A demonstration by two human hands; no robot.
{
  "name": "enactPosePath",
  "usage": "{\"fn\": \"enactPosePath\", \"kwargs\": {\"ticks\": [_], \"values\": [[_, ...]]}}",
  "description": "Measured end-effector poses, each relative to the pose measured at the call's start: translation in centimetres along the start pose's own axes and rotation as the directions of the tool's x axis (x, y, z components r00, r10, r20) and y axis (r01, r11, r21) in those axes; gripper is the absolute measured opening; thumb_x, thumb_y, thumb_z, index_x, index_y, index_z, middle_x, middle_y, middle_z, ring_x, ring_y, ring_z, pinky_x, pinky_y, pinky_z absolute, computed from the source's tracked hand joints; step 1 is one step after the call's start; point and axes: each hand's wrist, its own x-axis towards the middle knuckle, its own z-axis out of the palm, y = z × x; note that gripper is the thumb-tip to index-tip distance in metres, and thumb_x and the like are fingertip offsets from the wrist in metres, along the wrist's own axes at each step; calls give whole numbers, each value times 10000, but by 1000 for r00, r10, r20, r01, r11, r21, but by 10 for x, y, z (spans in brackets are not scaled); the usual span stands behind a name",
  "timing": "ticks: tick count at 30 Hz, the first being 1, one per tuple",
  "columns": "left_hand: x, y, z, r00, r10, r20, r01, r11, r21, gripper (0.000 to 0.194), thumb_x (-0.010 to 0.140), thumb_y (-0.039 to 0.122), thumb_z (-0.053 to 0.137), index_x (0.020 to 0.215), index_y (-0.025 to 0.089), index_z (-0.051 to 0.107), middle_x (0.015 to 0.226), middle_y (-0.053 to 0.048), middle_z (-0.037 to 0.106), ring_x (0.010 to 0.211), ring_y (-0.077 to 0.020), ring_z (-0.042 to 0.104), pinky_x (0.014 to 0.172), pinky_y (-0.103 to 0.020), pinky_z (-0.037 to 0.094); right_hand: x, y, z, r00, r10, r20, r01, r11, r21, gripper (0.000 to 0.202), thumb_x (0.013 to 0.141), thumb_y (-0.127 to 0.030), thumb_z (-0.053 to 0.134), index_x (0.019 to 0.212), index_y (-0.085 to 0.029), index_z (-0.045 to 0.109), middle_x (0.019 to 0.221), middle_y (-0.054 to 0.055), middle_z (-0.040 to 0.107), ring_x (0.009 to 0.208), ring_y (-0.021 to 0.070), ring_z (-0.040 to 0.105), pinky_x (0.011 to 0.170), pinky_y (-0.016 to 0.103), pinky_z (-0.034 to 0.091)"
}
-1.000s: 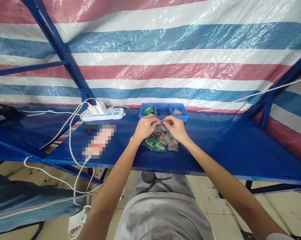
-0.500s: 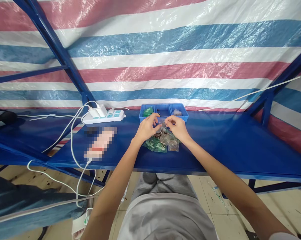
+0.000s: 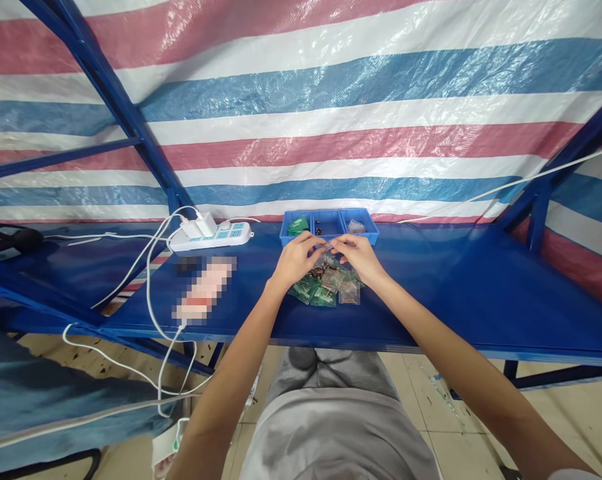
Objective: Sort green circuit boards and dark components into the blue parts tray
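My left hand (image 3: 299, 257) and my right hand (image 3: 359, 256) meet fingertip to fingertip above a pile on the blue table. Between their pinched fingers is a small clear plastic bag (image 3: 329, 246), partly hidden by the fingers. Below them lie green packets (image 3: 323, 297), a clear bag of small metal parts (image 3: 349, 292) and loose dark small parts (image 3: 319, 271). Just behind my hands stands a blue tray (image 3: 327, 216) with three compartments: green packets (image 3: 297, 225) at left, a few dark parts (image 3: 319, 231) in the middle, clear bags (image 3: 357, 227) at right.
A white power strip (image 3: 213, 237) with plugs and cables sits at the left back of the table (image 3: 461, 287). Nearer is a blurred-out pinkish object (image 3: 205, 290) on a white cable. Another person's leg (image 3: 65, 393) shows at the lower left. Striped sheeting hangs behind.
My fingertips have drawn closer together around the clear bag, and less of it shows. The view has shifted slightly. The other person's leg at the left has moved.
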Motion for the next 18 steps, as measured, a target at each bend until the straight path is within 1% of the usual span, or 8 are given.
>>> {"fn": "enactPosePath", "kwargs": {"ticks": [2, 3, 4, 7, 9, 12, 15, 18], "values": [[0, -2, 1, 1000, 8, -19, -8, 1000, -9, 247, 1016, 313, 503, 1137, 214, 695, 1044, -60, 661, 888, -170, 658, 815, -299, 523, -1, -3, 0, 1000, -10, -8, 10, 1000, 1, 286, 781, -469, 725, 859, -195, 749, 1130, 104, 738, 957, 249, 701, 551, 250, 543], [0, -2, 1, 1000, 9, -21, -9, 1000, -14, 262, 1025, 307, 481, 1142, 213, 696, 1051, -65, 668, 925, -180, 663, 822, -302, 524, -1, -4, 0, 1000, -15, -7, 15, 1000, 1, 290, 786, -473, 720, 871, -198, 755, 1181, 102, 727, 992, 256, 697, 572, 259, 562], [1, -2, 1, 1000, 5, -21, -6, 1000, -18, 273, 1031, 298, 463, 1142, 211, 696, 1055, -68, 676, 955, -188, 666, 826, -304, 524, -2, -5, 0, 1000, -20, -3, 20, 1000, -1, 294, 793, -476, 714, 882, -200, 758, 1186, 99, 728, 1016, 261, 692, 593, 266, 575], [1, -1, 0, 1000, -27, -13, 27, 999, -27, 264, 1028, 279, 463, 1176, 202, 667, 1051, -68, 699, 977, -199, 676, 832, -303, 523, -2, -7, 0, 999, -36, 16, 37, 999, -22, 287, 809, -469, 697, 901, -203, 758, 1038, 89, 760, 1010, 261, 692, 619, 273, 579], [1, 0, 0, 997, -69, -14, 69, 997, -40, 279, 1019, 273, 484, 1264, 207, 599, 1000, -49, 707, 915, -188, 686, 800, -289, 522, -2, -7, 0, 999, -46, 20, 47, 998, -41, 275, 813, -457, 687, 891, -203, 754, 968, 81, 763, 968, 257, 698, 610, 276, 568], [0, 1, -1, 994, -105, -20, 104, 993, -62, 320, 1004, 252, 493, 1322, 221, 513, 926, -13, 692, 795, -160, 674, 721, -262, 506, -1, -3, 0, 999, -30, 14, 31, 999, -37, 259, 818, -436, 669, 896, -200, 743, 964, 84, 764, 935, 255, 707, 595, 279, 550], [-1, 1, 0, 997, -69, -14, 69, 996, -51, 309, 960, 182, 501, 1264, 216, 543, 975, -21, 685, 795, -151, 660, 699, -253, 493, 1, 3, -2, 999, -34, 9, 34, 999, -2, 249, 834, -393, 624, 948, -197, 729, 994, 89, 765, 926, 245, 720, 596, 278, 545], [-1, 1, 0, 1000, -29, 6, 29, 999, -24, 312, 908, 147, 538, 1209, 206, 593, 1034, -41, 676, 817, -157, 649, 729, -268, 501, 3, 8, -5, 997, -72, 10, 71, 997, 17, 255, 829, -332, 589, 1005, -195, 711, 1013, 86, 767, 924, 230, 726, 597, 268, 537]]}}
